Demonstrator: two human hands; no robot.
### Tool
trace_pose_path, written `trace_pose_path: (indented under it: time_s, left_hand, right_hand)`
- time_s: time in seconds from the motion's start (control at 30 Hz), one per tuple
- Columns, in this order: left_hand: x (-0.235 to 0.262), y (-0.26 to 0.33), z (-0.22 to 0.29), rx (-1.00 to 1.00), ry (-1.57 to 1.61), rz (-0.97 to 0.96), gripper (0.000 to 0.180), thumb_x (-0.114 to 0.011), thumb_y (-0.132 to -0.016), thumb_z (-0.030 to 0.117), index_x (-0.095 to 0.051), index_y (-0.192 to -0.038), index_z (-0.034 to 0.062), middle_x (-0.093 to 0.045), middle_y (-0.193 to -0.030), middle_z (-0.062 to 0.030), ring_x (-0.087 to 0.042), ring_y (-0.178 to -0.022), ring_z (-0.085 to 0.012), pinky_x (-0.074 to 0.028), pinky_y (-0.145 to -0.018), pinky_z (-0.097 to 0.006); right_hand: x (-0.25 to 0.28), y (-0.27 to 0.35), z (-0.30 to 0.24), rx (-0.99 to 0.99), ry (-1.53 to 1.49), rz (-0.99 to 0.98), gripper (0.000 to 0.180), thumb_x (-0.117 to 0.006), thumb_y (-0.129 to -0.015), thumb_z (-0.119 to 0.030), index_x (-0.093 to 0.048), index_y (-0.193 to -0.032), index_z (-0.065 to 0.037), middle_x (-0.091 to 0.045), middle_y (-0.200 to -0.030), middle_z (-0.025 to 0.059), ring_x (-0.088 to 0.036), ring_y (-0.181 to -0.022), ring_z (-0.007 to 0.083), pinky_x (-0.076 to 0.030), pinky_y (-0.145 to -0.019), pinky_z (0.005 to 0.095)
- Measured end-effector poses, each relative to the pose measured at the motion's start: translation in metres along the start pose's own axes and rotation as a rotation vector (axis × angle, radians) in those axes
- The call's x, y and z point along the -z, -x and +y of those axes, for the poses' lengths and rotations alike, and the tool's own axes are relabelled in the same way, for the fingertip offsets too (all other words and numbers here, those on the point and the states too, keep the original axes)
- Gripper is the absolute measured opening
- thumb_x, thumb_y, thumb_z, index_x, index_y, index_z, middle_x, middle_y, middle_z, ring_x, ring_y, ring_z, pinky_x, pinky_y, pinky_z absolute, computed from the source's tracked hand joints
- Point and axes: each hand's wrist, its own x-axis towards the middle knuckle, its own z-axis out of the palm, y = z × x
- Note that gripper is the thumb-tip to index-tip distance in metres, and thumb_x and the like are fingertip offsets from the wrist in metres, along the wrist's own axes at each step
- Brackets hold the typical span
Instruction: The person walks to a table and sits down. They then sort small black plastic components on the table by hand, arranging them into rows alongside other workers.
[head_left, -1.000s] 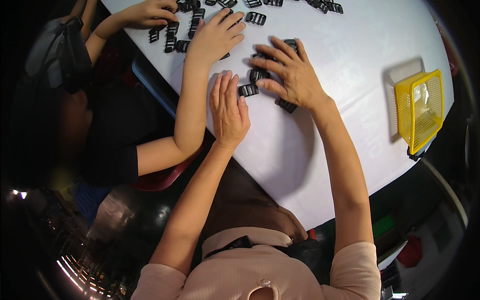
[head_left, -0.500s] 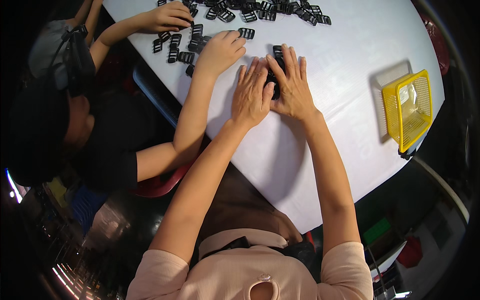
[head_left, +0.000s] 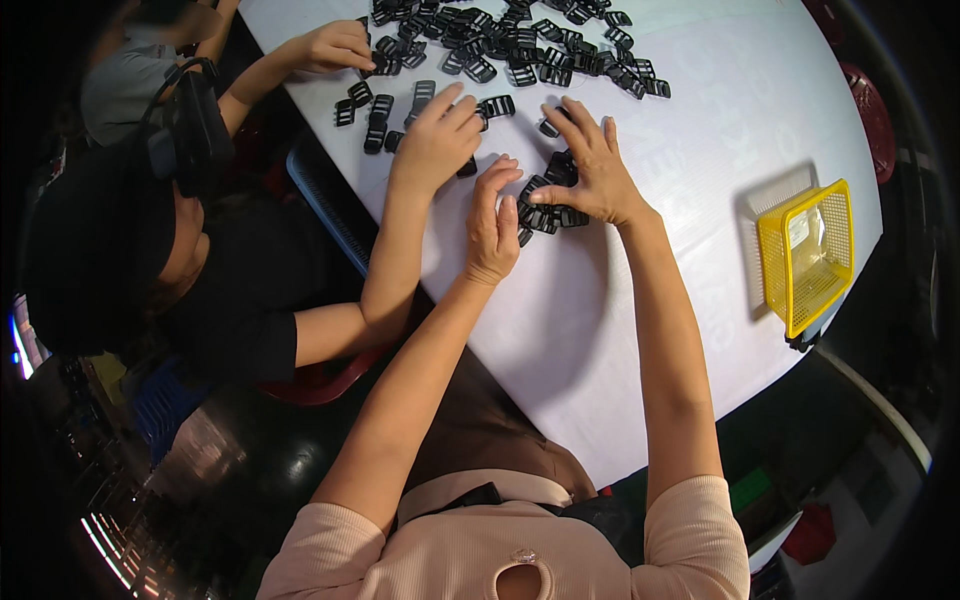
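Small cluster of black plastic buckles (head_left: 544, 217) on the white counter (head_left: 660, 310), between the wearer's two hands; pieces lie jumbled, some overlapping, partly covered by the right hand (head_left: 562, 150). Right hand's fingers (head_left: 580, 122) spread wide, thumb well apart from the index; thumb tip over the cluster, apparently resting on it, no piece gripped. A single black buckle (head_left: 548, 128) sits by the right fingertips, partly hidden. Left hand (head_left: 492, 225) at the cluster's left edge, fingers loosely curved, thumb parted from them, nothing seen in its hold; whether it touches the nearest buckle, cannot tell. Just left and beyond, a co-worker's hand (head_left: 436, 140), blurred, palm down, near scattered buckles (head_left: 378, 122); its grip unclear. Farther up, another hand (head_left: 335, 46) at the side of a large heap of like buckles (head_left: 520, 45), which spreads across the far part of the counter. Right side, well apart from all this: a yellow mesh basket (head_left: 775, 268) near the counter edge. Dark red chair (head_left: 868, 120) beyond.
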Motion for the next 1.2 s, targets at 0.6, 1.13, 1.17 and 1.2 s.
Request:
trace_pose_path:
  time_s: [0.6, 1.13, 1.17, 1.2]
  left_hand:
    - [0.040, 0.032, 0.012, -0.022, -0.443, -0.043, 0.024, -0.049, -0.087, 0.000, -0.056, -0.110, 0.0005, -0.058, -0.116, -0.0178, -0.051, -0.119, -0.0384, -0.038, -0.102, -0.047]
    - [0.043, 0.022, 0.023, 0.004, -0.500, -0.107, 0.024, -0.052, -0.082, -0.003, -0.057, -0.104, 0.0026, -0.057, -0.114, -0.0141, -0.048, -0.118, -0.0381, -0.038, -0.102, -0.048]
    - [0.045, 0.023, 0.021, 0.012, -0.499, -0.103, 0.024, -0.052, -0.082, -0.003, -0.057, -0.104, 0.0027, -0.057, -0.114, -0.0141, -0.049, -0.118, -0.0381, -0.038, -0.102, -0.048]
    - [0.044, 0.021, 0.024, 0.016, -0.495, -0.110, 0.023, -0.053, -0.081, -0.002, -0.057, -0.103, 0.0035, -0.057, -0.114, -0.0142, -0.049, -0.118, -0.0374, -0.037, -0.102, -0.049]
  right_hand:
    - [-0.033, 0.044, -0.035, 0.228, 0.320, 0.188, 0.036, -0.071, -0.076, -0.025, -0.059, -0.108, -0.014, -0.055, -0.106, 0.0052, -0.053, -0.101, 0.0236, -0.040, -0.078, 0.0415]
    - [0.019, -0.023, 0.013, -0.932, -1.841, 0.590, 0.044, -0.053, -0.079, 0.002, -0.051, -0.122, -0.004, -0.057, -0.095, 0.0124, -0.060, -0.082, 0.0226, -0.053, -0.058, 0.0315]
    - [0.022, -0.043, 0.017, -0.932, -1.890, 0.588, 0.043, -0.053, -0.079, 0.002, -0.051, -0.121, -0.004, -0.057, -0.095, 0.0119, -0.060, -0.082, 0.0231, -0.054, -0.059, 0.0321]
    - [0.029, -0.063, 0.022, -0.923, -1.939, 0.600, 0.042, -0.052, -0.079, 0.003, -0.052, -0.120, -0.004, -0.057, -0.095, 0.0113, -0.060, -0.082, 0.0236, -0.055, -0.061, 0.0328]
